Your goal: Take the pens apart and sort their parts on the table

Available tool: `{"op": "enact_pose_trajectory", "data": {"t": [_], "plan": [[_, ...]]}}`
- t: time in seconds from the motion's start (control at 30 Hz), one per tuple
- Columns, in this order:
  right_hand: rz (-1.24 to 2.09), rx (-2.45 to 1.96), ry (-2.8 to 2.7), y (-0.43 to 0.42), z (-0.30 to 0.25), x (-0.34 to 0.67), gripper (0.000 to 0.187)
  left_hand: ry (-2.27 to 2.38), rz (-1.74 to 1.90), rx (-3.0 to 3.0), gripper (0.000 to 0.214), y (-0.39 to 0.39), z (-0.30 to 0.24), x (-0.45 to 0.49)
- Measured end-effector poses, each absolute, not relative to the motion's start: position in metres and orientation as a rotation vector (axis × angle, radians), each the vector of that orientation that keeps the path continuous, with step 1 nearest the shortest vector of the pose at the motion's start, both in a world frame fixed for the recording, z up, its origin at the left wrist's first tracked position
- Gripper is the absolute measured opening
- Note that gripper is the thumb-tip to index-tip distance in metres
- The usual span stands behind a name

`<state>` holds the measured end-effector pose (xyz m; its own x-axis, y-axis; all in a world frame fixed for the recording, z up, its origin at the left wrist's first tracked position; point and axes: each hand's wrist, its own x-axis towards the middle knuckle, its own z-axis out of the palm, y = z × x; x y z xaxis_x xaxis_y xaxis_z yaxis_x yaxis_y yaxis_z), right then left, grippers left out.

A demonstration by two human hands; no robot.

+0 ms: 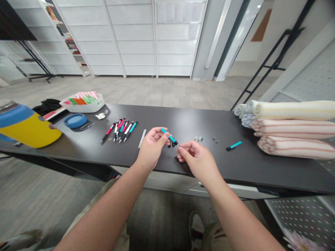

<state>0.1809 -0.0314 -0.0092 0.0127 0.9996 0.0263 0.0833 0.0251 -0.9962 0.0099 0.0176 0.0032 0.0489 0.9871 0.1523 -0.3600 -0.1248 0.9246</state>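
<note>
Between the thumb and fingers of my left hand [153,144] is a teal pen barrel [167,134], its black end pointing down to the right. My right hand [197,155] is closed in a pinch close to that end; what sits in its fingertips is too small to make out. Some short black pieces [170,145] lie partly hidden behind my hands. Thin white refills [142,138] rest left of my left hand. Small metal pen parts [199,138] are scattered beyond my right hand. Another teal pen barrel [234,145] lies farther right.
A cluster of red, white and teal pens [123,129] lies at left. Beyond it are a blue round lid [75,120], a white basket [98,104] with colourful packets and a yellow-blue jug [31,127]. Rolled striped cloths [295,129] are stacked at the right end of the dark table [183,118].
</note>
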Motion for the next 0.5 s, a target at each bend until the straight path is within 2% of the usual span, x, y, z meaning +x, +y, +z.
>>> {"op": "enact_pose_trajectory", "data": {"t": [0.2,0.37,0.5], "plan": [[0.932,-1.402,-1.381,-0.030,-0.012,0.194,0.025,0.836,1.405,1.089,0.037,0.018,0.003,0.010],[0.516,-1.643,-1.573,-0.029,-0.004,0.226,0.015,0.840,1.359,1.155,0.036,0.018,-0.001,0.011],[0.251,-1.757,-1.688,-0.030,0.003,0.251,0.015,0.842,1.328,1.163,0.037,0.019,-0.003,0.011]]}}
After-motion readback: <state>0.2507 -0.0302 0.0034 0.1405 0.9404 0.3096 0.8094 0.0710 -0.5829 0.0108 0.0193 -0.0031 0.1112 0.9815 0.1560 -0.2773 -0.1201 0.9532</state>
